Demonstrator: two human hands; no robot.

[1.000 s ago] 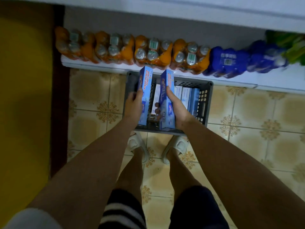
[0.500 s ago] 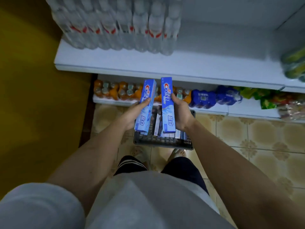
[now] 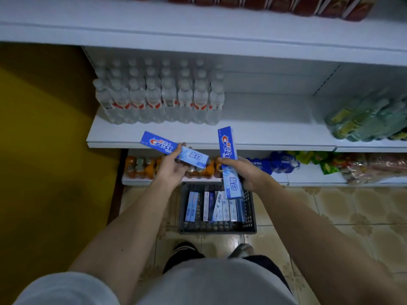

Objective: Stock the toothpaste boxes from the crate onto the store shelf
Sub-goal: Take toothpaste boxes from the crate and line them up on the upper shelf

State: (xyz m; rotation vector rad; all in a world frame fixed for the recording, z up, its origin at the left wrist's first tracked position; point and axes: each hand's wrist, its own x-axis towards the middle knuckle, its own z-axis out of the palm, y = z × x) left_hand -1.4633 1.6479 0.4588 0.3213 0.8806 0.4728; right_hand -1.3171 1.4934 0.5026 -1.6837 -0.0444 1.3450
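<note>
My left hand grips a blue toothpaste box that lies nearly sideways, its left end at the white middle shelf's front edge. A second blue box stands lengthwise in my right hand, its top end over the shelf edge. Below both hands the dark plastic crate sits on the tiled floor with several more toothpaste boxes on edge inside.
Several water bottles fill the shelf's left part; green bottle packs stand at its right end, with bare shelf between. Orange drink packs and blue packs line the bottom shelf. A yellow wall is at left.
Both hands lifted a box each out of the crate up to the middle shelf's front edge. The left box has turned from upright to nearly sideways. My view has risen as I stood up.
</note>
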